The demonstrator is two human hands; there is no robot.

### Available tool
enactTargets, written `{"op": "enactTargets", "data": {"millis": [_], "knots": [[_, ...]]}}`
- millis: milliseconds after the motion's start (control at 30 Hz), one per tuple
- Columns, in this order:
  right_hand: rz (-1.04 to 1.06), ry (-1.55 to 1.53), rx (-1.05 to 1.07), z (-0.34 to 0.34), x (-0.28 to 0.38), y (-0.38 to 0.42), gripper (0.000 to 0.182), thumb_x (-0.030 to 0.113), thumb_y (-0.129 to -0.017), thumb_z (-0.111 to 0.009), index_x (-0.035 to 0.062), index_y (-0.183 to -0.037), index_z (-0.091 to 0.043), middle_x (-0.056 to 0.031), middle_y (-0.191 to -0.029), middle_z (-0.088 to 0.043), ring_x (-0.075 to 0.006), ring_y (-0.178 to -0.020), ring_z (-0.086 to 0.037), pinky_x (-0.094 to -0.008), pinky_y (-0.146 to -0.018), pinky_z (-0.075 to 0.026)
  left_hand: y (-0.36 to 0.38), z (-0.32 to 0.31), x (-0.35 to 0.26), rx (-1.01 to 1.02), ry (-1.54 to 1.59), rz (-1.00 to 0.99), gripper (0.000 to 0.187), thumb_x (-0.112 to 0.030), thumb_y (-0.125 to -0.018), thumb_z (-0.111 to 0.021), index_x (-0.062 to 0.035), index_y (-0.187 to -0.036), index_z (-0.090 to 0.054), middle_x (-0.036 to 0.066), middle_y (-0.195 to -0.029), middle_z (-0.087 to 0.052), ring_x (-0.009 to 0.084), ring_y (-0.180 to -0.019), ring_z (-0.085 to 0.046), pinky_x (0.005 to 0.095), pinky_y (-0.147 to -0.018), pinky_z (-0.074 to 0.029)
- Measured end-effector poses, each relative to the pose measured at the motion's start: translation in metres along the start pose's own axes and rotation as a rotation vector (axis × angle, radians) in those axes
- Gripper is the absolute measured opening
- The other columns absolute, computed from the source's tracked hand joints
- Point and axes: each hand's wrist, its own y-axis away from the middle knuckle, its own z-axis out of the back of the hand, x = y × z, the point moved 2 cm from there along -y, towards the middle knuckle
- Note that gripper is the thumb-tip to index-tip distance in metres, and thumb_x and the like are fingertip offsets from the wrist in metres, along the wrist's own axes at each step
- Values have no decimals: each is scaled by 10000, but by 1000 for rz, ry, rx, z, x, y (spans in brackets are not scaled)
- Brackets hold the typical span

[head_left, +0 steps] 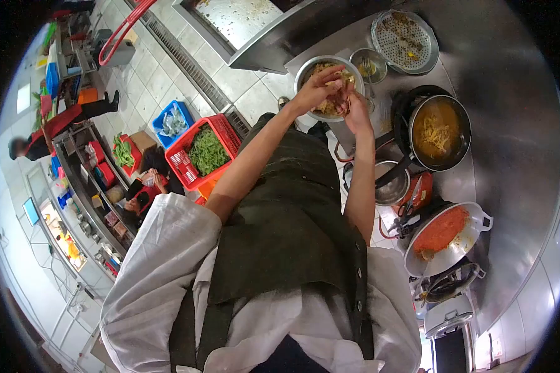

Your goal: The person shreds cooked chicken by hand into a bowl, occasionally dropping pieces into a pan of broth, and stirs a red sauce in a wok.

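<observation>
My left hand (pixel 320 87) and my right hand (pixel 356 113) meet over a metal bowl (pixel 300 76) holding crumbly yellow-brown food. Their fingers are bent in and pressed together. What lies between them, perhaps a bit of the food, is too small to name. Close beside the bowl is a smaller steel bowl (pixel 379 76) with a fork-like utensil and yellowish liquid. A round perforated tray (pixel 410 37) with brown scraps lies past it. To the right of my right hand, a black pan (pixel 440 160) contains pale strips in brown-yellow liquid.
Nearer my right side stand an empty-looking pan (pixel 392 186) and a white pot (pixel 476 245) of orange-red mash. On the tiled floor at left are a red crate (pixel 221 127) of green leaves and a blue crate (pixel 179 107). Two other people are farther left.
</observation>
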Motion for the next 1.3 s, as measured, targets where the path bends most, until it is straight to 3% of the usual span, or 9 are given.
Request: {"op": "enactTargets", "data": {"millis": [67,300,600,800,900,1000,1100,1200,1300], "knots": [[-40,19,69,-1,-5,1,375,468,-970,-450,123,-833,-503,47,-649,-374,-83,-546,-350,-241,-509,-319,3,-1,-7,104,-20,-15,329,-186,-960,-548,-71,-1268,-555,63,-1153,-585,159,-973,-595,304,-866,-494],[-140,-128,32,-16,11,14,408,474,-956,-484,120,-755,-506,49,-638,-389,-86,-533,-374,-251,-500,-336,-1,21,32,-134,241,97,233,-179,-917,-617,-18,-1086,-631,32,-1000,-643,123,-879,-614,286,-809,-542],[316,601,-262,10,16,4,261,236,-959,-530,17,-1049,-641,-58,-927,-660,-129,-821,-597,-276,-746,-465,10,21,15,-210,277,108,237,-74,-924,-578,37,-1131,-605,87,-1013,-640,157,-848,-639,278,-781,-570],[390,825,-177,11,-2,-14,304,212,-965,-506,13,-1180,-586,-131,-1063,-652,-205,-997,-597,-321,-882,-445,14,25,14,-174,366,77,235,-31,-923,-566,52,-1142,-564,107,-994,-636,202,-864,-660,291,-779,-573],[475,1190,-192,8,-6,-12,334,225,-957,-526,6,-1208,-559,-144,-1119,-630,-218,-1044,-586,-340,-906,-441,17,22,7,-166,389,59,217,-36,-920,-573,45,-1121,-567,99,-971,-634,203,-858,-661,291,-772,-574],[265,1149,-209,-11,25,5,350,246,-951,-541,16,-1213,-565,-128,-1199,-595,-199,-1072,-581,-330,-904,-452,24,16,-7,-148,344,33,184,-65,-922,-581,28,-1081,-594,79,-959,-638,173,-855,-650,284,-772,-569],[435,473,-88,-54,64,41,359,196,-914,-609,31,-1230,-565,-116,-1171,-613,-169,-1053,-594,-306,-876,-470,34,9,-28,-113,197,6,178,-112,-932,-581,9,-1058,-614,55,-973,-643,129,-863,-629,278,-790,-555],[680,671,-50,-93,90,74,318,95,-865,-663,25,-1171,-612,-94,-1058,-661,-139,-966,-622,-281,-808,-497,46,-5,-58,-101,82,-27,183,-134,-929,-593,13,-1031,-628,49,-907,-656,115,-811,-634,260,-748,-552],[682,759,-45,-98,99,90,291,27,-806,-708,19,-1092,-656,-95,-955,-688,-151,-877,-653,-289,-758,-515,57,-18,-84,-134,16,-79,194,-142,-915,-620,30,-1002,-644,51,-849,-665,97,-745,-633,237,-683,-547]]}}
